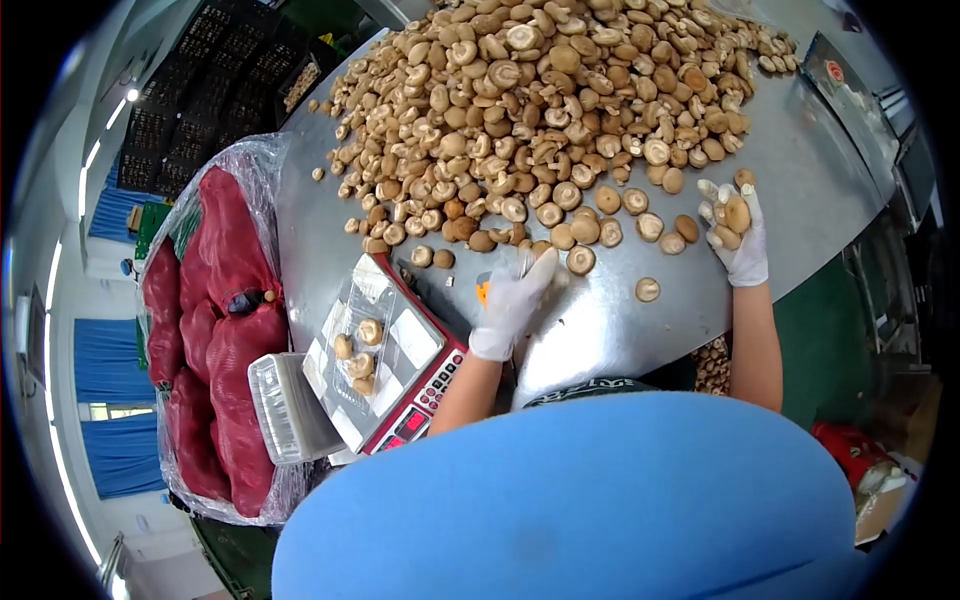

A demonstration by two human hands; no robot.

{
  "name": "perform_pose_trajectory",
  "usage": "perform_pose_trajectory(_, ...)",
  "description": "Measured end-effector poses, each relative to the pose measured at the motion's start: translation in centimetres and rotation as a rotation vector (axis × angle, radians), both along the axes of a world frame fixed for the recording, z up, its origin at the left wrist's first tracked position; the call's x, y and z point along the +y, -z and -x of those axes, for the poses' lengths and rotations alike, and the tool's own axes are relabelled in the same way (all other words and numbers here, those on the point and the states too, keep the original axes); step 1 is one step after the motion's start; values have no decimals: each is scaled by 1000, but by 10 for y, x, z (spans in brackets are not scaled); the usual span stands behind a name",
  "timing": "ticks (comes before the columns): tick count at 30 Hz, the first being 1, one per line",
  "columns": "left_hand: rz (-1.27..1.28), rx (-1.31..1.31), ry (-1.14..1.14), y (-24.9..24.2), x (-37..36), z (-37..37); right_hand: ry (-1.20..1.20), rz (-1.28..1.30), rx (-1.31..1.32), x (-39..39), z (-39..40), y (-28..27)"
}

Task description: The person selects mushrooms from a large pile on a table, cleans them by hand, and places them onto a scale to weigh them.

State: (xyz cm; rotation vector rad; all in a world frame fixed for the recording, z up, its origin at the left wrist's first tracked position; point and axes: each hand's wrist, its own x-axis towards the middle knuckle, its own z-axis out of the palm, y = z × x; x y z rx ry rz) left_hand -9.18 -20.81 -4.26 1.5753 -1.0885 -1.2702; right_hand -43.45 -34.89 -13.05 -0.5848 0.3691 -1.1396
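Right now the right hand (737, 232), gloved, is curling around a few mushrooms (737, 213) at the near right fringe of the heap (560, 90), while the left hand (512, 300), also gloved, is lying flat on the table (800, 170) with fingers loosely spread; whether it is holding anything underneath I cannot tell. Likely the risk is a mushroom slipping out, since the right hand is gripping several at once and one is sitting high between the fingertips. Loose caps are lying between the two hands, so a sweeping forearm could be nudging them toward the near edge, which is running just in front of the person's body. A clear tray (365, 345) holding a few mushrooms is resting on the scale (425, 385) at the table's left corner, and the scale is sitting close to that edge; a bump from the left elbow could be shifting it. Open metal is showing between the hands and to the right of the heap, while red sacks (215, 330) are crowding the left side
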Motion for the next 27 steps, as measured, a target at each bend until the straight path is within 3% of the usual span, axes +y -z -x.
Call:
perform_pose_trajectory(1,71,-208,0,3,-14,-1,17,-43,-30,0,0,-4)
perform_pose_trajectory(2,73,-203,0,7,-27,5,35,-86,-60,1,1,-8)
perform_pose_trajectory(4,644,-709,-1,14,-49,26,61,-91,-68,5,-4,-18)
perform_pose_trajectory(5,645,-705,-5,18,-56,30,84,-94,-81,7,-6,-23)
perform_pose_trajectory(7,555,-1029,214,29,-66,32,83,-89,-50,9,-8,-23)
perform_pose_trajectory(9,510,-1003,216,33,-62,29,85,-85,-21,9,-10,-17)
perform_pose_trajectory(11,609,-532,88,26,-41,22,36,20,110,5,-10,-6)
perform_pose_trajectory(12,543,-341,133,20,-28,14,35,22,107,6,-15,-16)
perform_pose_trajectory(13,541,-345,133,10,-13,6,-4,73,349,9,-28,-39)
perform_pose_trajectory(15,164,235,157,-7,15,-9,-98,170,836,20,-60,-75)
perform_pose_trajectory(16,25,446,139,-11,27,-14,-26,298,931,15,-80,-74)
perform_pose_trajectory(17,27,444,126,-10,36,-16,-39,303,927,9,-98,-74)
perform_pose_trajectory(19,55,609,-1,-8,51,-18,48,757,1289,-3,-132,-75)
perform_pose_trajectory(21,91,687,-27,-7,63,-23,265,1030,1548,-11,-177,-59)
perform_pose_trajectory(23,97,685,-38,-7,69,-25,161,1186,1833,-17,-194,-44)
perform_pose_trajectory(27,101,598,-95,-4,81,-30,59,1141,2072,-14,-217,-55)
